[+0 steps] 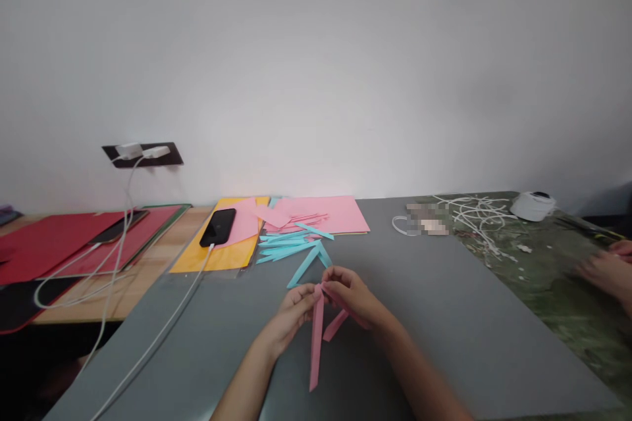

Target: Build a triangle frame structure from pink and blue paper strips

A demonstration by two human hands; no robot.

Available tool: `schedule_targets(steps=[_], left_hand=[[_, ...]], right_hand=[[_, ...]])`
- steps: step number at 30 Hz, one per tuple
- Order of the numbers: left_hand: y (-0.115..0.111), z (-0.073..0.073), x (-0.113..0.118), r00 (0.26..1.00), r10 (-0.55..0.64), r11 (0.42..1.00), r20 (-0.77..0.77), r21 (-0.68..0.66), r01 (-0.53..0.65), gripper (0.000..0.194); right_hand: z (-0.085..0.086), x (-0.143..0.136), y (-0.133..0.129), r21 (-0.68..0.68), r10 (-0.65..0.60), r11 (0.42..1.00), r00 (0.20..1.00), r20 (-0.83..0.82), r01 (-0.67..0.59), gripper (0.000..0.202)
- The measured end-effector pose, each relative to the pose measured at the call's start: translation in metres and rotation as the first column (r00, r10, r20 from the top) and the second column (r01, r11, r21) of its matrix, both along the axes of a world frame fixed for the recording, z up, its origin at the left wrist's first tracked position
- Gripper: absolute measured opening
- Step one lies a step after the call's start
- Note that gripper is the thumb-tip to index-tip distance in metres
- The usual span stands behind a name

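Two folded pink paper strips meet between my hands, one (pixel 316 345) hanging toward the table's front edge, the other (pixel 336 325) slanting out under my right hand. My left hand (pixel 292 313) pinches the long strip near its upper end. Thumb and fingers of my right hand (pixel 349 291) close on the pink paper at the joint. Just beyond my fingertips, a joined pair of blue strips (pixel 306 264) lies in an upturned V. Farther back is a loose pile of folded blue strips (pixel 286 247), with thin pink strips (pixel 306 220) behind it.
Pink sheets (pixel 340 210) and a yellow packet (pixel 197 260) with a black phone (pixel 218 227) lie at the back of the grey table (pixel 419 335). The phone's white cable runs down the left side. Tangled white cord (pixel 486 217) and another person's hand (pixel 605 273) are right.
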State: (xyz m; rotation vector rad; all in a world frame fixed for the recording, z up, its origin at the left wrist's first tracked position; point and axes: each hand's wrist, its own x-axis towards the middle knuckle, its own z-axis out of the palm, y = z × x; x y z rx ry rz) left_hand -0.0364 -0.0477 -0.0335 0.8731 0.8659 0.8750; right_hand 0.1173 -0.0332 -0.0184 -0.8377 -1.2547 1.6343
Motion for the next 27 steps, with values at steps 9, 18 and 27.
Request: schedule_targets(steps=[9, 18, 27], left_hand=[[0.0005, 0.0029, 0.0016, 1.000, -0.001, 1.000, -0.008, -0.007, 0.001, 0.029], [-0.0013, 0.0040, 0.0011, 1.000, 0.022, 1.000, -0.005, -0.012, -0.022, 0.028], [-0.0013, 0.0026, 0.0002, 1.000, 0.002, 1.000, -0.018, 0.005, -0.002, 0.030]], right_hand=[[0.0002, 0.0000, -0.0003, 0.000, -0.011, 1.000, 1.000, -0.005, 0.011, 0.015], [-0.0022, 0.0007, 0.0012, 0.015, -0.016, 1.000, 1.000, 0.010, 0.016, 0.011], [-0.0021, 0.0020, 0.0011, 0.039, -0.030, 0.999, 0.997, 0.066, 0.027, 0.022]])
